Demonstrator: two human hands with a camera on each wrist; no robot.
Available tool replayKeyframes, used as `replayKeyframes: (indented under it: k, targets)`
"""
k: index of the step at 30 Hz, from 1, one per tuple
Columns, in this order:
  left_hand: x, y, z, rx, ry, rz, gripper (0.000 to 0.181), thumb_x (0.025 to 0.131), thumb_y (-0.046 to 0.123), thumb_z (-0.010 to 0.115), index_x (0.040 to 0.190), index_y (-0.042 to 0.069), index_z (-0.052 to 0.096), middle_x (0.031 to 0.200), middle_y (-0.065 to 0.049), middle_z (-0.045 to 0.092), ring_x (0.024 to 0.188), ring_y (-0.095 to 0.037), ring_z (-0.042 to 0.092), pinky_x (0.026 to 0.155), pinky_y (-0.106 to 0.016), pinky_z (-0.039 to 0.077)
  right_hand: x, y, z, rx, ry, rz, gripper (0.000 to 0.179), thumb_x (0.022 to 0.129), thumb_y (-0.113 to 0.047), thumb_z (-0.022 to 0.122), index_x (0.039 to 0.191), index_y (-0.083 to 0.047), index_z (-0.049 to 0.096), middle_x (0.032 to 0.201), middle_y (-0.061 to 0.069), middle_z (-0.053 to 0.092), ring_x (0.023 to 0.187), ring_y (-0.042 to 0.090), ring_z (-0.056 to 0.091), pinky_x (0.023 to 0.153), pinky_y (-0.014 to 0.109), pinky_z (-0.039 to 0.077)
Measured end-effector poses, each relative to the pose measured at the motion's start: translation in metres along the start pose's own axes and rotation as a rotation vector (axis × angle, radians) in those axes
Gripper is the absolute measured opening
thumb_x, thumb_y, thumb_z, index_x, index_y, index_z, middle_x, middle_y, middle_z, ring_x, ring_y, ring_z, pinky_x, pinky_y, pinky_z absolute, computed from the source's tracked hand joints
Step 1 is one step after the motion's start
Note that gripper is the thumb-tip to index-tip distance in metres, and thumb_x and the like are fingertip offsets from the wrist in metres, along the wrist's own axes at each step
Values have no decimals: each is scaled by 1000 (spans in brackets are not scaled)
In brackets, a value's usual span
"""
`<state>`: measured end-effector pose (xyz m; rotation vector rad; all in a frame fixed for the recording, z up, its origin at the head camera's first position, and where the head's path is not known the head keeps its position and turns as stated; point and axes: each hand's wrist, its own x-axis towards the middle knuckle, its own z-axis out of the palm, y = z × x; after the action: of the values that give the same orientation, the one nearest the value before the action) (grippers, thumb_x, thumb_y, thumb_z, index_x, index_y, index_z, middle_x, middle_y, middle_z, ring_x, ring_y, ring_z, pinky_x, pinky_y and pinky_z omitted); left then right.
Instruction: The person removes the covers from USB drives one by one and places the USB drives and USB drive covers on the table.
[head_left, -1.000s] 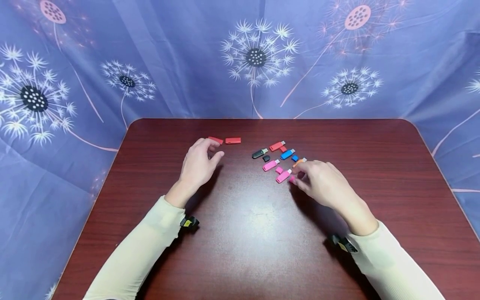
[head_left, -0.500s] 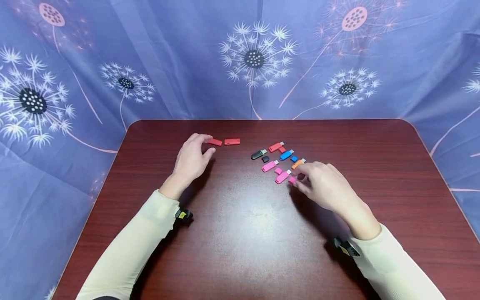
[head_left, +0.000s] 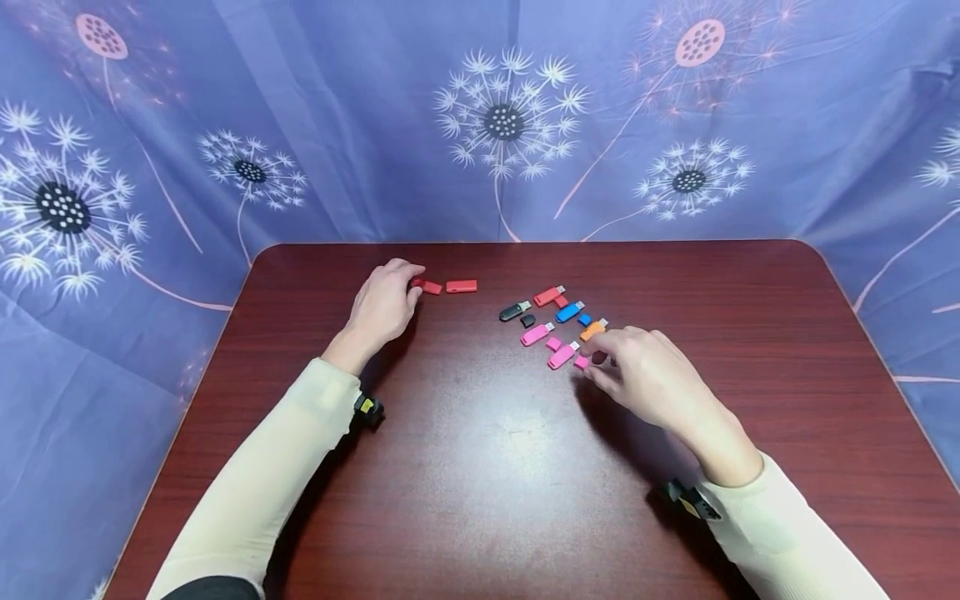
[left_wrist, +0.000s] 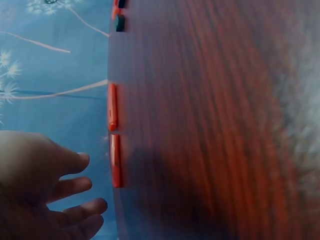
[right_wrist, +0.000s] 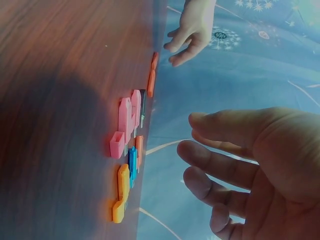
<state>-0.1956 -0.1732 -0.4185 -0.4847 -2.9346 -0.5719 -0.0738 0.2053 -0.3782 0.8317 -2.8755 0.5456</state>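
My left hand (head_left: 384,302) hovers beside two closed red USB flash drives, the left drive (head_left: 431,287) and the right drive (head_left: 461,287). In the left wrist view its fingers are loosely bent and apart from the nearer red drive (left_wrist: 116,161). My right hand (head_left: 648,371) holds nothing; the right wrist view shows its relaxed fingers above the table. Closest to it lie an orange flash drive (head_left: 592,332), a pink flash drive (head_left: 562,357) and a loose pink cap (head_left: 582,362). The orange drive's cap (right_wrist: 118,212) shows only in the right wrist view.
More uncapped flash drives lie left of my right hand: red (head_left: 549,296), black (head_left: 513,312), blue (head_left: 568,312) and another pink drive (head_left: 536,335), each with its cap beside it. A patterned blue cloth (head_left: 390,125) hangs behind the dark wooden table (head_left: 480,500).
My left hand has drawn back to the left, off the left red drive, uncovering more of it. My right hand has stayed nearly in place. The head view has shifted slightly.
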Motion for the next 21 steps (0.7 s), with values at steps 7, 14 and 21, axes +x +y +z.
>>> replayKeyframes:
  k: [7, 14, 21]
  targets:
    - [10, -3, 8, 77, -67, 17, 38, 106, 11, 61, 143, 4, 65, 145, -14, 62, 122, -42, 59, 102, -54, 50, 0, -2, 0, -1, 1, 1, 21, 86, -11, 87, 104, -11, 77, 91, 1, 75, 77, 19, 67, 68, 42, 54]
    - [17, -6, 17, 133, -112, -3, 36, 107, 14, 60, 141, 7, 68, 143, -10, 63, 120, -40, 56, 95, -52, 52, 0, -4, 1, -1, 0, -16, 20, 87, -12, 86, 104, -12, 78, 92, 0, 75, 78, 18, 68, 67, 41, 54]
    - [18, -5, 18, 148, -118, -16, 30, 105, 14, 64, 133, 8, 73, 135, -9, 63, 115, -38, 55, 93, -52, 52, 2, -6, 0, 11, -14, -16, 17, 87, -11, 86, 102, -13, 78, 92, -2, 75, 78, 17, 69, 65, 39, 53]
